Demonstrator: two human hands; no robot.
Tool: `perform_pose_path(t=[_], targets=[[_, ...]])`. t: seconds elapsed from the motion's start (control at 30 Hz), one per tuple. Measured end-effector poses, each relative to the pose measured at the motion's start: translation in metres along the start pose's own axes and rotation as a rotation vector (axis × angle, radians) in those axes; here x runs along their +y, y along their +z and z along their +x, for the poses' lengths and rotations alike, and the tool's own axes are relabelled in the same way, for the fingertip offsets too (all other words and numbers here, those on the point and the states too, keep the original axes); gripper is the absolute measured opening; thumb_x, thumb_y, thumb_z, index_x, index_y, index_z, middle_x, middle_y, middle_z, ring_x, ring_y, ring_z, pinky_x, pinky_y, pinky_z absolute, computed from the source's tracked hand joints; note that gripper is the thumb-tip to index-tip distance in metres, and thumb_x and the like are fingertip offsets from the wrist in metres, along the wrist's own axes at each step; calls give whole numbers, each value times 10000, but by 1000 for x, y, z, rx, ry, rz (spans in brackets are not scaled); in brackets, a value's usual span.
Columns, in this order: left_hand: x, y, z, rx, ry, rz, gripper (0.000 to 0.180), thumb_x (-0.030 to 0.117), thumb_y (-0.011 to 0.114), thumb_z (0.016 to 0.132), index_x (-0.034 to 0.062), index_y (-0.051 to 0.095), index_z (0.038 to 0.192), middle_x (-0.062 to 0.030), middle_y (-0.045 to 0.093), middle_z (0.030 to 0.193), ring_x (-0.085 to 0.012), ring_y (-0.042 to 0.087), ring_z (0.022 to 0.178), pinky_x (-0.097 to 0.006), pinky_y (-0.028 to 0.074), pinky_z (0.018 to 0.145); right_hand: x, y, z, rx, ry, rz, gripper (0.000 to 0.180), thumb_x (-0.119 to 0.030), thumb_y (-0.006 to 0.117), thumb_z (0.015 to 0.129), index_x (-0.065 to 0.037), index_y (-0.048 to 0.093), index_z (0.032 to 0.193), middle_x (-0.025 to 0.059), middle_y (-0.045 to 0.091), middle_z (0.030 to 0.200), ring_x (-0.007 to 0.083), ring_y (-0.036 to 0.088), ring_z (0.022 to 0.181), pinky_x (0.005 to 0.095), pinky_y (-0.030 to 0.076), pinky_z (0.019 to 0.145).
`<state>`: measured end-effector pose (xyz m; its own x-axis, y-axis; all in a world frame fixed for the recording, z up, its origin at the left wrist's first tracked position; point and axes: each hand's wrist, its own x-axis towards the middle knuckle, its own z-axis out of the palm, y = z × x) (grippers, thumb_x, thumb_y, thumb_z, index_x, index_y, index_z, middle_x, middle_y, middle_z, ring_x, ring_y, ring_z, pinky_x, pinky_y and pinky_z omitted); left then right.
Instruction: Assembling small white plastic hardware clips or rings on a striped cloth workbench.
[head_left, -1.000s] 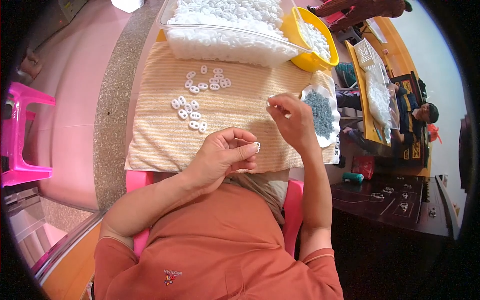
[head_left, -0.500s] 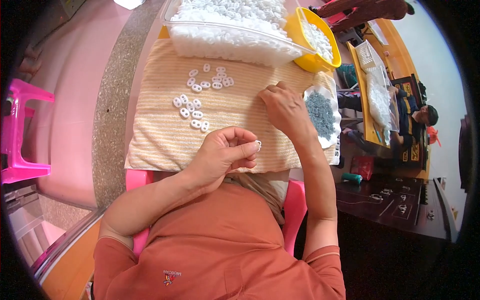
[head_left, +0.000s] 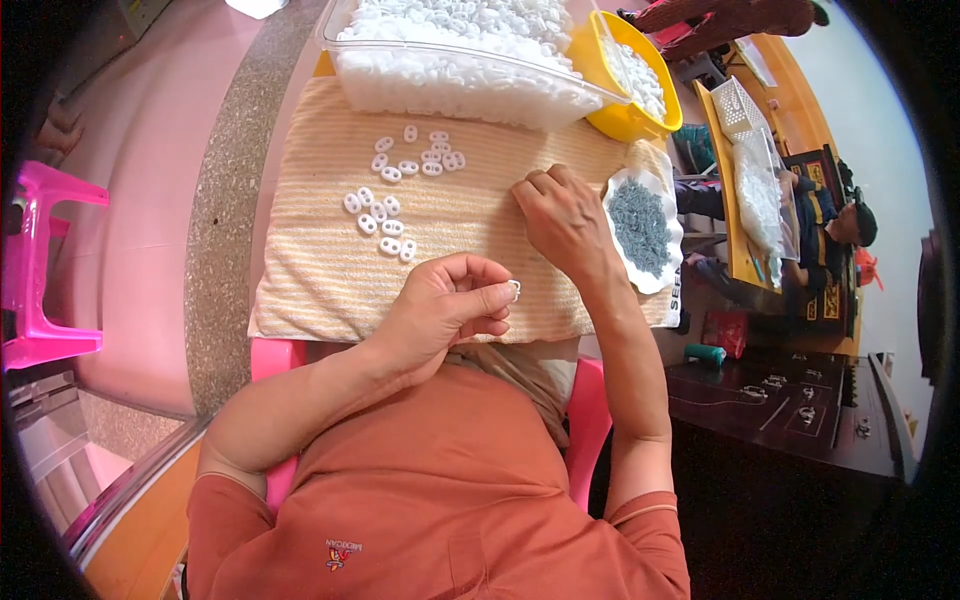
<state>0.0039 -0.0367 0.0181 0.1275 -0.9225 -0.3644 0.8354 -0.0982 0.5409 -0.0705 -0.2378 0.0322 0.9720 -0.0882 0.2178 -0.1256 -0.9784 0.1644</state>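
Right hand [head_left: 562,218] had slid down & left from near the grey bits, and now lay flat on the striped towel [head_left: 300,280], fingers bent close together, holding nothing I could see. Left hand [head_left: 450,305] hadn't moved; its fingertips [head_left: 500,295] were pinched on a small white ring [head_left: 515,290] just above the towel's near edge. More white rings [head_left: 385,215] lay loose on the towel, w/ a clear tub [head_left: 460,70] of them behind, next to a yellow bowl [head_left: 630,110]. White dish of grey bits [head_left: 640,228] sat just right of the right hand.
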Motion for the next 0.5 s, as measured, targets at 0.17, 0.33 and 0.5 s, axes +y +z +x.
perform_pose_path(t=[0.17,0.33,0.5], targets=[[-1,0,0,1,4,-2,156,77,675,865,43,596,994,-27,628,880,-110,629,758,-262,573,688,1,1,-2,10,-3,15,55,-70,577,709,-51,607,751,75,615,801,254,591,837,350,524,719],[-1,1,0,11,3,6,155,77,677,863,42,598,992,-27,629,878,-109,629,755,-262,575,685,0,2,-4,-28,0,1,59,-73,577,711,-53,608,756,75,617,803,254,594,838,356,524,714],[-1,1,0,11,2,8,153,76,678,861,40,599,987,-27,629,867,-109,631,743,-258,575,678,-8,-7,-8,-62,59,50,100,-69,589,715,-52,629,805,69,629,791,260,604,828,362,520,711]])
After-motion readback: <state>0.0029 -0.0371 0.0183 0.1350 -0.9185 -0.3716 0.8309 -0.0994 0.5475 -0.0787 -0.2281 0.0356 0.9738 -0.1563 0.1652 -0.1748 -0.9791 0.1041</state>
